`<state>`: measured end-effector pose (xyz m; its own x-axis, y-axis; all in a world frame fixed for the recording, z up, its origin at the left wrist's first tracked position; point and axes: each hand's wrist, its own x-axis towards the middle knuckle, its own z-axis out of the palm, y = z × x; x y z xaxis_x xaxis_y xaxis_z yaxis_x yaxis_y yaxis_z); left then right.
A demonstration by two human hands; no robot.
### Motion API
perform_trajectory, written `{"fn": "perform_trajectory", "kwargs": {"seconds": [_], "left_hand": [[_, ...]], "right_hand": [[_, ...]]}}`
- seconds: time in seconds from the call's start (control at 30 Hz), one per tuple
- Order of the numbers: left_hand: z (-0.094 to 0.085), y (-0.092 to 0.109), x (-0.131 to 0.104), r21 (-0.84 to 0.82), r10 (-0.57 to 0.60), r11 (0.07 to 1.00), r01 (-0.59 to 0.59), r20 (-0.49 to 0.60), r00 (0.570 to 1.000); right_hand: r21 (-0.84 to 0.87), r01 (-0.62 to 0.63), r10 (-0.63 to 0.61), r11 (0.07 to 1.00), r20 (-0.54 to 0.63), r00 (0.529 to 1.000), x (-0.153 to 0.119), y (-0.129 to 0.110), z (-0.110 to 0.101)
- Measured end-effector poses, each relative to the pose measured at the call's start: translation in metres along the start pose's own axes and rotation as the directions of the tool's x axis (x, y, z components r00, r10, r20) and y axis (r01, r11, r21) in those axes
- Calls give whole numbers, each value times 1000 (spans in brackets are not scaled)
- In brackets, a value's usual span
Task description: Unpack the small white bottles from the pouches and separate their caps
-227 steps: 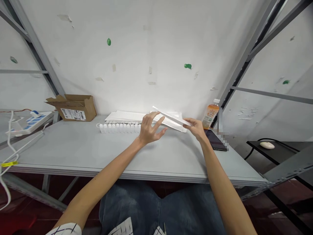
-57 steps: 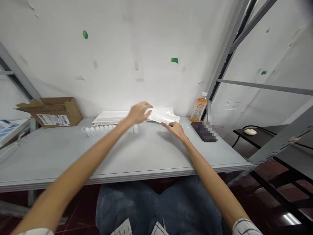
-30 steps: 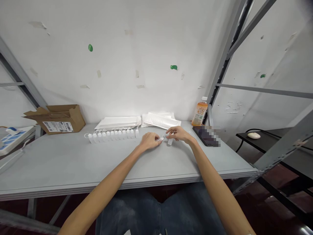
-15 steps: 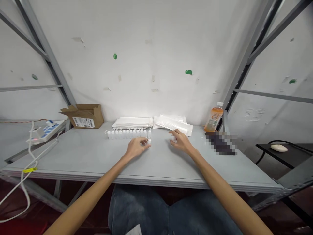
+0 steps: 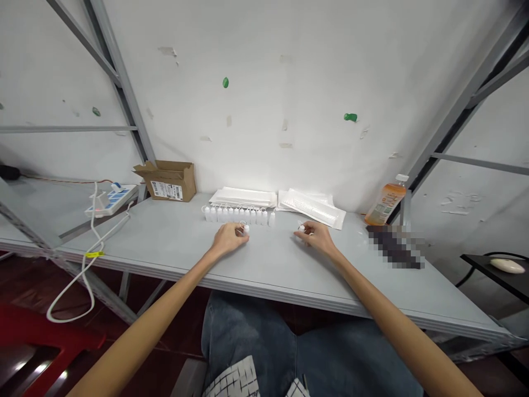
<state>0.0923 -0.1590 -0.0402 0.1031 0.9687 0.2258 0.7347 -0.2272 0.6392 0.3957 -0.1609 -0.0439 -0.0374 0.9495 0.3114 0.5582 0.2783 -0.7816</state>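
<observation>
My left hand [image 5: 228,238] is closed around a small white plastic bottle [image 5: 246,229] with a looped cap strap, just above or on the grey table; I cannot tell which. To its right, my right hand [image 5: 318,237] pinches a second small white bottle [image 5: 302,228] between thumb and fingers, its cap showing. Behind my left hand stands a row of several similar small bottles [image 5: 236,215], upright and close together. One bottle [image 5: 271,219] at the right end of the row sits slightly apart from the others.
Flat white packets [image 5: 243,197] lie stacked at the wall, with more white packets [image 5: 314,207] to their right. An open cardboard box [image 5: 173,182] and a power strip [image 5: 111,199] are at left. An orange drink bottle [image 5: 386,201] and a blurred dark thing [image 5: 394,246] are at right.
The view has shifted, so the table sits further right in the picture. My right hand's fingers have closed on a small bottle. My left hand still holds its bottle.
</observation>
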Motion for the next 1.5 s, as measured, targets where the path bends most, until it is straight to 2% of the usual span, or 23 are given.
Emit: {"fn": "perform_trajectory", "kwargs": {"seconds": [0.1, 0.23, 0.43, 0.63, 0.77, 0.97, 1.27, 1.5], "left_hand": [[-15, -17, -4, 23, -22, 999, 23, -41, 999], [-37, -52, -8, -26, -34, 999, 31, -130, 991], [-57, -98, -1, -173, -46, 985, 8, -220, 974], [-64, -121, 13, -112, -68, 993, 43, -234, 970], [-67, -125, 17, -120, -86, 991, 58, -249, 965], [-70, -120, 17, -94, -69, 994, 48, -236, 969], [-68, -119, 20, 27, -71, 996, 79, -227, 971], [-69, -123, 19, -33, -50, 998, 45, -205, 977]], "right_hand": [[88, -18, 5, 996, 147, 989, -5, -22, 23], [123, 46, -76, 991, 251, 965, -1, -58, 76], [55, 189, -197, 980, 217, 956, 22, -100, 158], [-33, 183, -177, 982, 149, 973, 43, -112, 202], [-70, 169, -160, 983, 118, 980, 52, -114, 219], [-40, 169, -164, 985, 112, 980, 55, -117, 232], [-74, 135, -127, 988, 109, 986, 59, -116, 237], [-27, 95, -90, 995, 135, 987, 57, -119, 234]]}}
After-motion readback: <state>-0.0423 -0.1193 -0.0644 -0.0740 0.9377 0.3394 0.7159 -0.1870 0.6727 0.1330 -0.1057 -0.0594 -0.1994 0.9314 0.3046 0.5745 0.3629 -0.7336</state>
